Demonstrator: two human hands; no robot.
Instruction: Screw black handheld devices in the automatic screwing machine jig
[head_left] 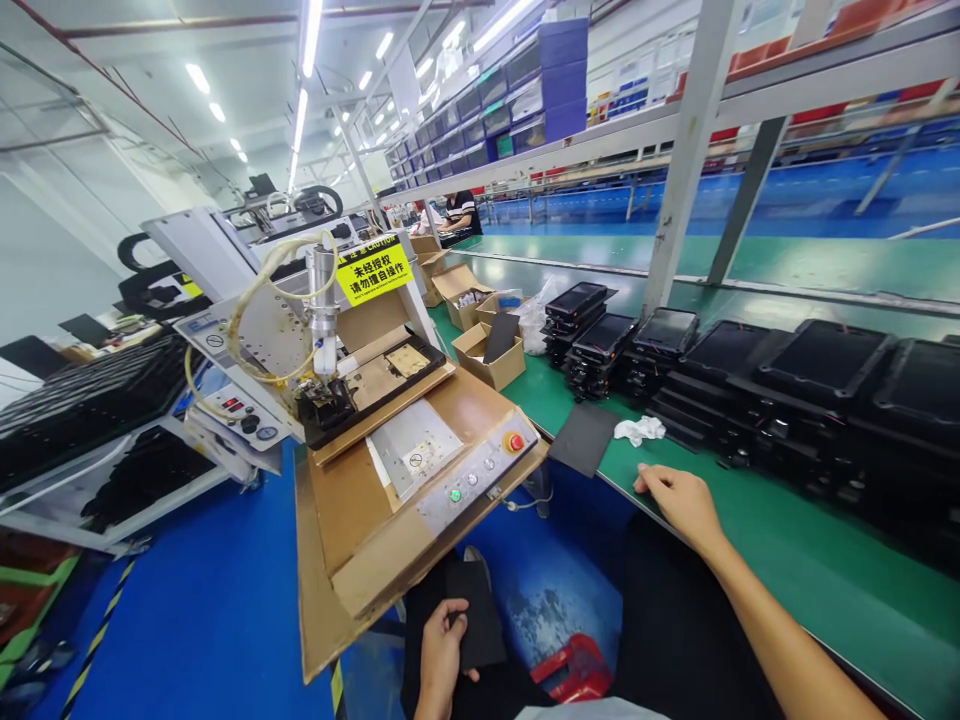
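Note:
Low in front of me, my left hand is closed on a thin black rectangular sheet, with the thumb on top. The sheet lies over my leg, beside the front of the machine. My right hand rests at the near edge of the green bench, its fingers curled and partly hidden; nothing shows in it. Near that hand lie a crumpled white cloth and a dark flat sheet that overhangs the bench edge.
To the left stands a dispensing machine with a nozzle, a black fixture and a red stop button. Stacks of black tablet-like devices line the bench. An open carton stands behind. A red-and-blue stool is below. Another person sits far back.

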